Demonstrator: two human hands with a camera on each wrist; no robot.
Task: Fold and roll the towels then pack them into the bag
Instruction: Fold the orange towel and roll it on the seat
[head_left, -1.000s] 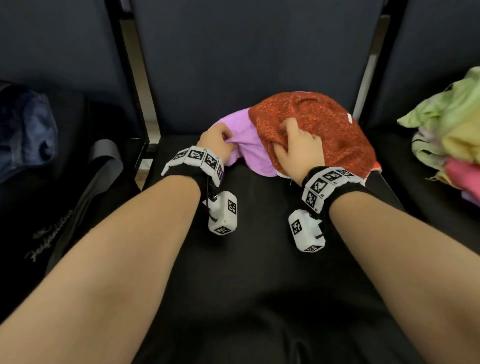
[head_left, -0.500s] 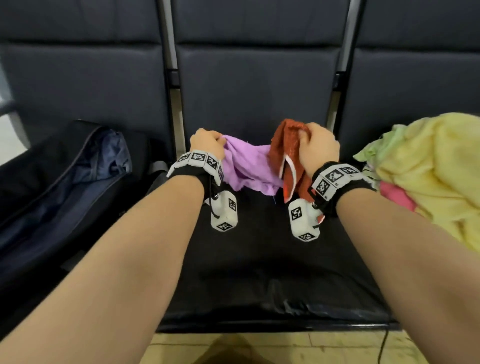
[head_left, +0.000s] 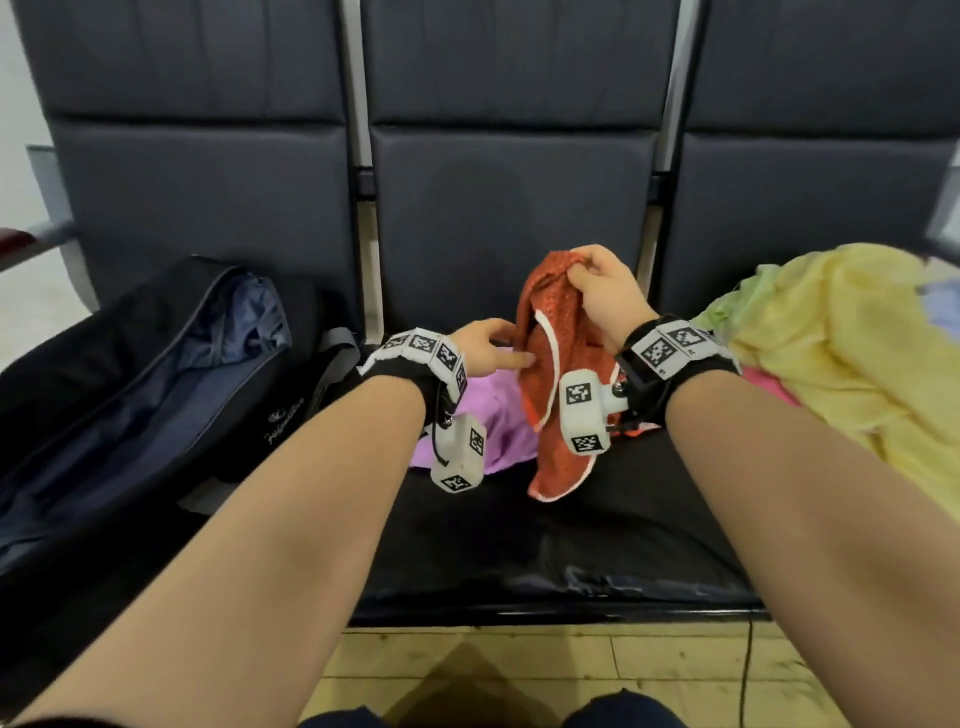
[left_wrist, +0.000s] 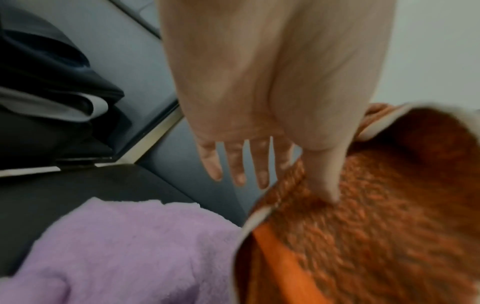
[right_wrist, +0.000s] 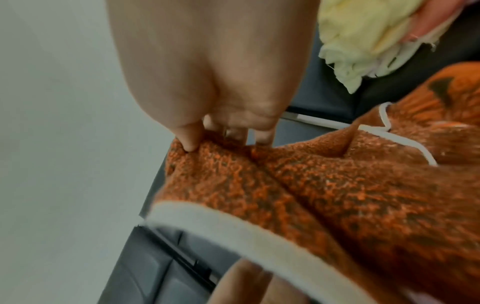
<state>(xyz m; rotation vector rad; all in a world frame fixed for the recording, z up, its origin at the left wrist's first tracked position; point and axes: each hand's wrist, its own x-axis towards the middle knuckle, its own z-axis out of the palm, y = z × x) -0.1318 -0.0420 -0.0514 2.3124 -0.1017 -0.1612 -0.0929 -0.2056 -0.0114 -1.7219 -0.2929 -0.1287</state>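
An orange towel (head_left: 553, 332) with white trim hangs above the middle seat, pinched at its top by my right hand (head_left: 597, 291); the right wrist view shows the thumb and fingers (right_wrist: 188, 142) gripping the orange towel (right_wrist: 324, 185). My left hand (head_left: 488, 348) is beside it with straight fingers, the thumb touching the orange towel (left_wrist: 376, 216). A purple towel (head_left: 498, 415) lies loose on the seat below my left hand, and the purple towel (left_wrist: 124, 246) fills the lower left of the left wrist view. An open dark bag (head_left: 130, 389) sits on the left seat.
A heap of yellow, green and pink towels (head_left: 841, 353) covers the right seat. Dark padded seat backs (head_left: 509, 197) stand behind. The black seat front edge (head_left: 545, 608) lies near me, with pale wooden floor (head_left: 571, 670) below.
My left hand let go of the purple towel, which dropped onto the seat. My right hand lifted the orange towel higher, and the left hand moved over to touch it.
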